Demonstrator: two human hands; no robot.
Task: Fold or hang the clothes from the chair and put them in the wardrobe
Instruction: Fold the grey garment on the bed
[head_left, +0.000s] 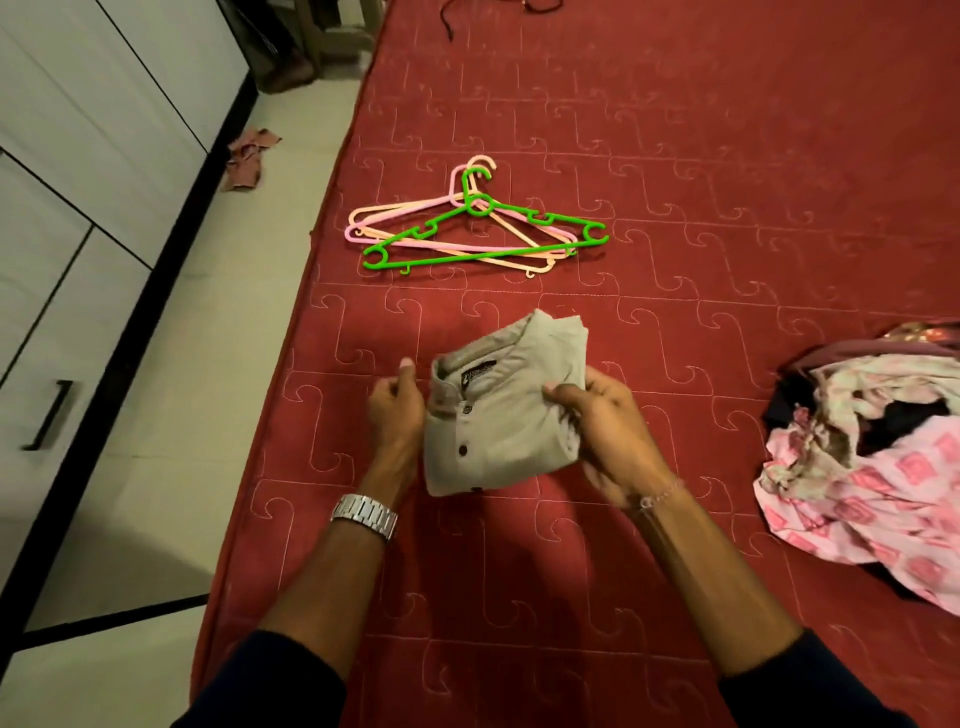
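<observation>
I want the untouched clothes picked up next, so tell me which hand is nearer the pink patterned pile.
Right. The right hand grips the folded beige shirt's right edge, toward the pink patterned clothes pile; the left hand is at the shirt's far side.

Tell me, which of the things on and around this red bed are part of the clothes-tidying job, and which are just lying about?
Part of the job:
- folded beige shirt, held by left hand and right hand
- pile of unfolded clothes
- plastic hangers
- wardrobe

Just lying about:
- crumpled cloth on the floor
- dark cord at the far end of the bed
</observation>
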